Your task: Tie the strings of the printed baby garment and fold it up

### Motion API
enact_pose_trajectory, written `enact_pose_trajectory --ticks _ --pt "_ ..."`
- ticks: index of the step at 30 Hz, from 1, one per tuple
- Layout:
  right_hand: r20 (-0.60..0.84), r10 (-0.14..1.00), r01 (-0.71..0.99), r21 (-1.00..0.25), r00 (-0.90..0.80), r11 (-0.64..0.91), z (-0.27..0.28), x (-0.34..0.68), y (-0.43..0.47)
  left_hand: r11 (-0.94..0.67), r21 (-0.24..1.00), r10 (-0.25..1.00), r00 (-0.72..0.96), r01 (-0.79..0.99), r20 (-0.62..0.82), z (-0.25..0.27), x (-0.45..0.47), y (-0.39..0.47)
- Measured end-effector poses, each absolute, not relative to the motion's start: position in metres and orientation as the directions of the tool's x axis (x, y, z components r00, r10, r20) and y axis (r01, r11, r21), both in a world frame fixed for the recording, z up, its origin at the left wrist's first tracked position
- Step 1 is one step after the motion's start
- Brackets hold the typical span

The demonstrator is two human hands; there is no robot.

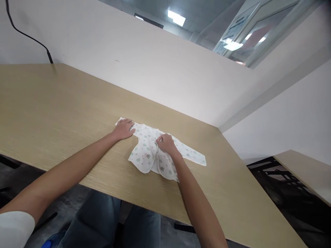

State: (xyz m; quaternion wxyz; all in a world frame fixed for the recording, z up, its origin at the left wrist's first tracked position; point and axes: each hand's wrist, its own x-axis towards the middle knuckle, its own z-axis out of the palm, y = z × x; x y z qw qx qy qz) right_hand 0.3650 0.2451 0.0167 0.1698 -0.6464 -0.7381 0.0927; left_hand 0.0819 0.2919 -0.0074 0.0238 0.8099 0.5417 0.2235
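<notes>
White printed top (145, 146) lies on table (85, 103), under both hands. Left hand (124, 129) flat, fingers apart, on one sleeve (138, 130). Right hand (165, 142) curled at upper front, can't tell if pinching cloth; other sleeve (192, 154) extends right of it.

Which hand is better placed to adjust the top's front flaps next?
Probably the right hand: it curls over the middle of the top, by the flaps. The left hand lies farther off, on one sleeve.

One garment (147, 146), one cable (49, 54), two forearms (88, 160) and two legs (99, 217) are visible.
</notes>
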Motion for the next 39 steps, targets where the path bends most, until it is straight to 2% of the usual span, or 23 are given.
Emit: enact_pose_trajectory --ticks 4,9,12,15,18,22,27,30,33,36,39 --pt "0.166 0.982 0.917 -0.373 -0.085 0.143 0.025 0.363 0.24 -0.412 0.294 0.89 0.312 0.863 0.332 -0.008 0.082 0.292" --pt "0.218 0.967 0.821 -0.524 -0.13 0.228 0.041 0.368 0.239 -0.41 0.306 0.893 0.311 0.859 0.324 -0.008 0.082 0.292" --pt "0.219 0.972 0.78 -0.593 -0.081 0.198 0.042 0.372 0.247 -0.403 0.288 0.895 0.309 0.869 0.32 -0.007 0.082 0.292" --pt "0.213 0.976 0.775 -0.611 -0.037 0.162 0.037 0.375 0.255 -0.407 0.26 0.893 0.321 0.876 0.317 -0.006 0.082 0.292" --pt "0.215 0.975 0.771 -0.611 -0.057 0.18 0.034 0.381 0.251 -0.401 0.259 0.898 0.321 0.879 0.302 -0.007 0.081 0.293" --pt "0.294 0.946 0.731 -0.615 -0.135 0.296 0.043 0.396 0.209 -0.41 0.268 0.891 0.32 0.872 0.323 -0.009 0.081 0.295" --pt "0.09 0.891 0.716 -0.562 -0.446 0.415 0.053 0.412 0.132 -0.422 0.306 0.889 0.323 0.853 0.326 -0.01 0.083 0.294" --pt "0.073 0.846 0.716 -0.497 -0.528 0.49 0.046 0.415 0.104 -0.427 0.335 0.889 0.324 0.84 0.322 -0.012 0.082 0.295" --pt "0.15 0.825 0.711 -0.439 -0.545 0.55 0.036 0.415 0.092 -0.435 0.362 0.889 0.328 0.824 0.32 -0.013 0.082 0.297" --pt "0.303 0.804 0.702 -0.393 -0.511 0.594 0.032 0.415 0.085 -0.438 0.365 0.886 0.325 0.822 0.331 -0.014 0.082 0.297" --pt "0.399 0.798 0.7 -0.397 -0.452 0.594 0.032 0.413 0.077 -0.446 0.356 0.88 0.329 0.821 0.343 -0.015 0.083 0.296"
